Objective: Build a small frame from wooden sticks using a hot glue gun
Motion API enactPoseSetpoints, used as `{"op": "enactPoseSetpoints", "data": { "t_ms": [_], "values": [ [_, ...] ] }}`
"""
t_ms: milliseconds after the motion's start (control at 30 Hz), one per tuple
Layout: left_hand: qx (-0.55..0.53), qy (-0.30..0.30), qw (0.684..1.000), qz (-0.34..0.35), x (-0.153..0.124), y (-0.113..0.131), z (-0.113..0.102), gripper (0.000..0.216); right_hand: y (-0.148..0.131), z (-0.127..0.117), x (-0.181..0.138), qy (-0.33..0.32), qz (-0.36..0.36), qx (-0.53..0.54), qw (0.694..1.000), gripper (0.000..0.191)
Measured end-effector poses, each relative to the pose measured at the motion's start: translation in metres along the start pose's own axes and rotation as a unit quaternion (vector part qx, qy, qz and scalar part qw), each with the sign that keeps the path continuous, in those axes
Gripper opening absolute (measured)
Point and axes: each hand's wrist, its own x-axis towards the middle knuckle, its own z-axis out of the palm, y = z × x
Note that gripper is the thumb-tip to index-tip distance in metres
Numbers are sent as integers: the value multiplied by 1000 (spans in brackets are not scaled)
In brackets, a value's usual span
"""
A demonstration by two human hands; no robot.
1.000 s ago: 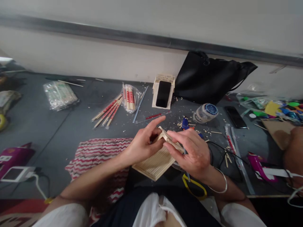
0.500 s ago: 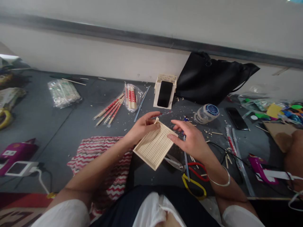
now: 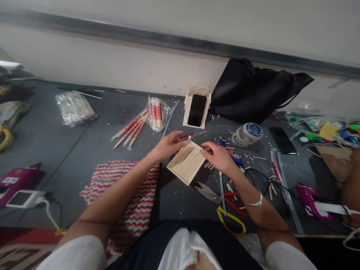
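Observation:
A small ribbed panel of pale wooden sticks (image 3: 185,165), with a raised rim, is tilted over the dark table between my hands. My left hand (image 3: 168,147) grips its far left edge, thumb on top and fingers behind, close to a short upright peg at the far corner. At the right far edge, my right hand (image 3: 218,156) pinches the panel between thumb and fingers. Scissors (image 3: 209,192) with red and yellow handles lie open beneath my right forearm. A blue tool (image 3: 237,160) and cut stick pieces are partly hidden by that hand.
Behind stand a phone (image 3: 197,110) on a wooden stand, a black bag (image 3: 253,93) and a blue-lidded jar (image 3: 247,134). Bundled chopsticks (image 3: 132,129) and a striped cloth (image 3: 120,176) lie left. Cables, another phone (image 3: 283,140) and another person's arm (image 3: 351,180) are right.
The panel has moved away from my body and its near end has tipped. My right hand has closed onto its far right edge, uncovering the blue tool.

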Motion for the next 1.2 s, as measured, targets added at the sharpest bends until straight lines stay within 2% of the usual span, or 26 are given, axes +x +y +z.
{"op": "enactPoseSetpoints", "data": {
  "t_ms": [133, 333, 433, 500, 600, 733, 800, 900, 967, 1100, 1200],
  "values": [
    [52, 88, 991, 81, 2, 7, -14, 26, 7, 1, 2, 2, -1, -20, 1000, 17],
    [89, 176, 963, 186, -18, 31, -14, 27, 7, -11, -5, 32, -8, -65, 997, 22],
    [92, 181, 954, 223, -34, 43, -7, 37, 0, -20, -15, 90, -37, -80, 992, 22],
    [92, 162, 954, 237, -45, 48, -1, 42, -6, -24, -21, 130, -71, -72, 986, 21],
    [89, 168, 950, 246, -56, 52, 6, 50, -14, -23, -25, 154, -121, -49, 980, 19],
    [86, 191, 938, 275, -59, 53, 9, 45, -24, -24, -30, 202, -170, -25, 964, 19],
    [88, 181, 937, 287, -58, 52, 10, 31, -29, -29, -37, 240, -178, -10, 954, 15],
    [81, 133, 947, 281, -59, 48, 14, 16, -36, -39, -49, 274, -165, 16, 947, 15],
    [63, 100, 954, 275, -61, 47, 17, 17, -41, -43, -58, 277, -168, 44, 945, 16],
    [14, 41, 965, 260, -70, 49, 25, 24, -49, -47, -73, 250, -217, 118, 936, 17],
    [-3, 20, 973, 231, -78, 53, 27, 32, -54, -45, -77, 237, -258, 109, 930, 8]
  ]
}}
